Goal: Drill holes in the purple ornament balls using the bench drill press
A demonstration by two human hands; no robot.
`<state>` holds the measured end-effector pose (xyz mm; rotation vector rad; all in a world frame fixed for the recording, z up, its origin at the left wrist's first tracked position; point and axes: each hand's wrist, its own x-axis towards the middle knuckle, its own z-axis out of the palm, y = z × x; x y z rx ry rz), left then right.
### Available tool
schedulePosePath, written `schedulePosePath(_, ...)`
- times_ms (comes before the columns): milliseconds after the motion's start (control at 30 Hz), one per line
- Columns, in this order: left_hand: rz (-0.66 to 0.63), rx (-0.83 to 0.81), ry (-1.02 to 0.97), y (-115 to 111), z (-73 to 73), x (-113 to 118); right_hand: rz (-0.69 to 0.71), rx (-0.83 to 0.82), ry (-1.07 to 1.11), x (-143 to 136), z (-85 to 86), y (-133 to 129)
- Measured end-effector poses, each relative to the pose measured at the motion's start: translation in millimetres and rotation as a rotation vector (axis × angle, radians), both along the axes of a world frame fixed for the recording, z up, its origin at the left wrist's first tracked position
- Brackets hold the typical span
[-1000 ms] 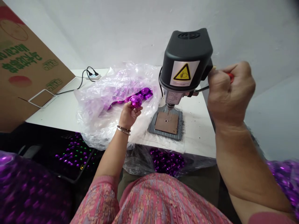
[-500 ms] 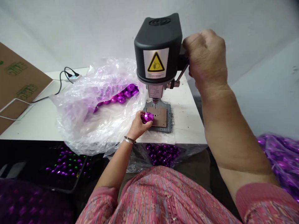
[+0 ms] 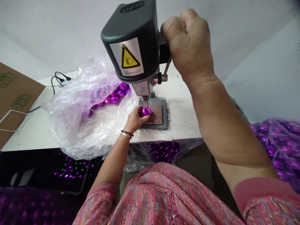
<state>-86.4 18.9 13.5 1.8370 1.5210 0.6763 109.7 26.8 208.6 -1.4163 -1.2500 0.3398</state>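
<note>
A shiny purple faceted ball is pinched in my left hand, over a brown board on the grey base of a bench drill press. The thin drill bit points down at the ball's top; whether it touches cannot be made out. Up beside the black drill head, my right hand is closed around the feed lever, whose grip end the fingers hide.
On the white table, a clear plastic bag holds several purple balls. A cardboard box stands left. Purple balls fill a bag below the table edge and another bag at right.
The ball in my left hand has come in under the drill bit. My right hand stays on the lever. The view has shifted, so the drill head appears farther left and tilted.
</note>
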Motion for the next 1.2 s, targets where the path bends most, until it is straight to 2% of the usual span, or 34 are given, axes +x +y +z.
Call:
schedulePosePath(200,-0.074,0.031,0.096,7.4,7.9,7.2,0.022,-0.010,-0.012,1.1,1.2,-3.7)
schedulePosePath(333,-0.142,0.075,0.091,11.7,6.4,12.1,0.043,0.017,-0.012,0.8,-0.2,-3.0)
schedulePosePath(500,-0.085,0.020,0.051,8.7,2.8,10.9,0.038,0.009,-0.024,-0.4,-1.6,-3.2)
schedulePosePath(733,-0.068,0.050,0.050,14.7,6.9,6.9,0.035,0.020,-0.044,0.8,-0.6,-4.7)
schedulePosePath(1000,-0.185,0.043,0.007,23.3,2.8,11.9,0.047,0.024,-0.034,-1.2,-0.7,-5.8)
schedulePosePath(1200,-0.141,-0.013,-0.025,23.0,-1.7,18.0,0.056,0.049,-0.001,-0.8,-4.8,-6.3)
